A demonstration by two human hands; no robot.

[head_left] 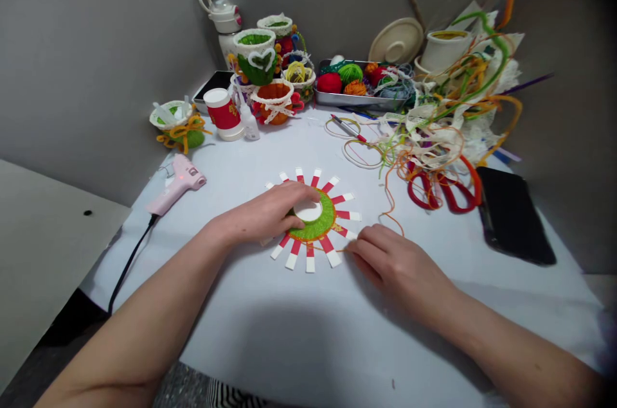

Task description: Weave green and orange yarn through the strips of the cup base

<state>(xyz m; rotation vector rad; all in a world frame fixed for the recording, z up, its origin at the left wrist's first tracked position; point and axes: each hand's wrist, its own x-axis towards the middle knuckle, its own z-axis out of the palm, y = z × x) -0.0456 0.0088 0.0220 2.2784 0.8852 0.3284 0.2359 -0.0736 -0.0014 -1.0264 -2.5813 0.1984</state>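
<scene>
On the white table lies a paper cup cut into red and white strips that fan out like rays. Green yarn is woven in a ring around its white round base, with an orange yarn edge. My left hand rests over the left side of the cup, its thumb and fingers closed on the woven ring. At the lower right, my right hand pinches the orange yarn, which runs from the ring's lower edge to my fingertips beside the strips.
A pink glue gun lies at left. Behind stand decorated yarn cups, a red-and-white paper cup and a metal tray of yarn balls. Red-handled scissors, tangled yarn and a black phone are at right.
</scene>
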